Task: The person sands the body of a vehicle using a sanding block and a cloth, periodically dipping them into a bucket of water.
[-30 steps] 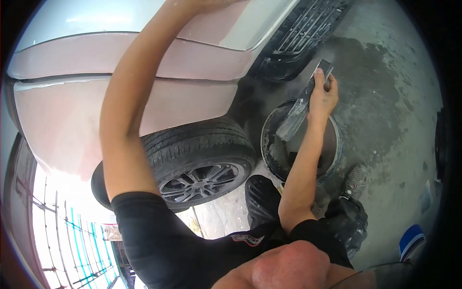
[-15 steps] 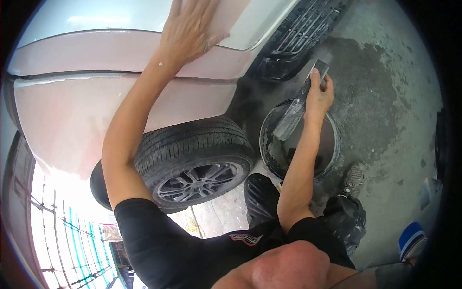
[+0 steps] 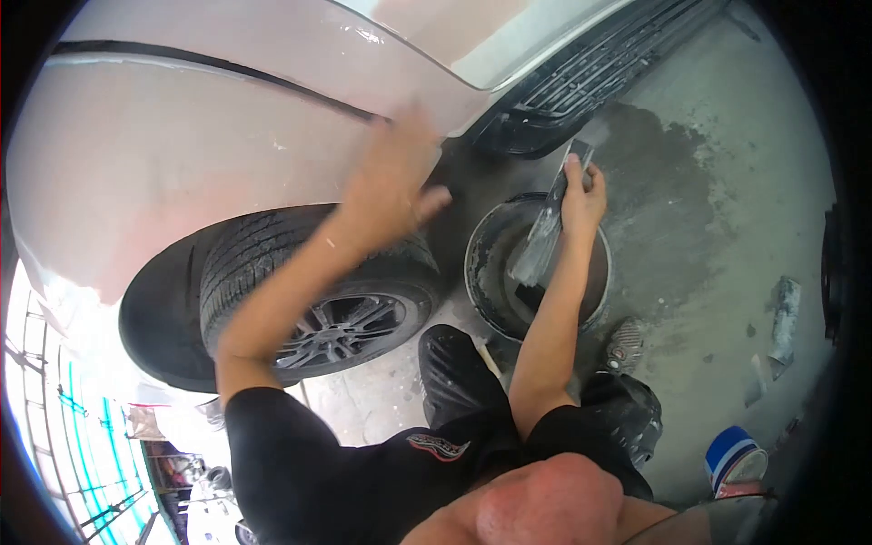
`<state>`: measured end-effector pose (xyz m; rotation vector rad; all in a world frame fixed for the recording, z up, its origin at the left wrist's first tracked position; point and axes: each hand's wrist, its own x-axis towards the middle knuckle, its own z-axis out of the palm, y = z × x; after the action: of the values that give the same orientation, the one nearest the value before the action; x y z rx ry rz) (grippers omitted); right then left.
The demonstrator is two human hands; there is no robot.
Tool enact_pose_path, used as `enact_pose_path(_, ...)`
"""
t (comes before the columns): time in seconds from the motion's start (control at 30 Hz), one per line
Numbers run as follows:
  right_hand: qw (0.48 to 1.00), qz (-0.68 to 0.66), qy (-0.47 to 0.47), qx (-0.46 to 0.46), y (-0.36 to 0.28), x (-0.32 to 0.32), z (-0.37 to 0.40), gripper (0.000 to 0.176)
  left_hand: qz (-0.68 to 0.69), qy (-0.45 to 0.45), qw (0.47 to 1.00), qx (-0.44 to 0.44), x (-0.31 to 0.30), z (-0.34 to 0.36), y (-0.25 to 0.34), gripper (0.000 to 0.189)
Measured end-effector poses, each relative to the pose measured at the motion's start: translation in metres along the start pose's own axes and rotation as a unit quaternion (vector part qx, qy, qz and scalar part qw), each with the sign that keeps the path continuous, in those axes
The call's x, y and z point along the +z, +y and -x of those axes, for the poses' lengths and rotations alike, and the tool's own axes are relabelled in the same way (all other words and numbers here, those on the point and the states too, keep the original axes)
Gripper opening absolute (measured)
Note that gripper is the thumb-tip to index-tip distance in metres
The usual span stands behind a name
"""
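My right hand (image 3: 583, 204) grips a long, narrow sanding block (image 3: 545, 234), its grey surface wet and dusty. The block slants down over a round black bucket (image 3: 474, 272), and a small dark piece (image 3: 529, 293) shows inside. My left hand (image 3: 392, 186) is blurred by motion, thumb spread from the fingers, and holds nothing. It is in front of the car's pale body panel (image 3: 209, 136), overlapping the panel's lower edge and the top of the tire (image 3: 272, 245). Pinkish sanded patches mark the panel.
A dark grille (image 3: 581, 82) runs along the car's lower front. Wet concrete floor (image 3: 654, 209) spreads right of the bucket. Farther right lie a greyish strip (image 3: 785, 318) and a blue-and-white tub (image 3: 734, 454). My knee (image 3: 454, 363) is close to the wheel.
My left hand has come off the car's surface and moved down toward the tire. My right hand still holds the sanding block over the bucket. The view has shifted slightly.
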<state>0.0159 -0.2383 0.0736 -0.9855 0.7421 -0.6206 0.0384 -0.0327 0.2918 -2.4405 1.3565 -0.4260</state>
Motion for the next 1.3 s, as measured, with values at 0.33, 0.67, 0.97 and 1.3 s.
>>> enact_pose_path(0.33, 0.917, 0.334, -0.217, 0.018, 0.057, -0.038, 0.040, 0.067, 0.375, 0.099, 0.849, -0.358, 0.306, 0.097, 0.123, 0.065)
enact_pose_path(0.67, 0.733, 0.628, -0.234, 0.116, 0.136, -0.032, 0.008, 0.078, 0.419, 0.038, 0.794, -0.439, 0.309, 0.091, 0.124, 0.037)
enact_pose_path(0.97, 0.644, 0.740, -0.189, 0.038, 0.240, -0.048, -0.044, 0.067, 0.425, 0.008, 0.776, -0.466, 0.296, 0.088, 0.124, 0.035)
enact_pose_path(1.3, 0.521, 0.726, -0.440, 0.092, 0.269, -0.047, -0.005, 0.058, 0.371, -0.016, 0.787, -0.493, 0.289, 0.083, 0.123, 0.032)
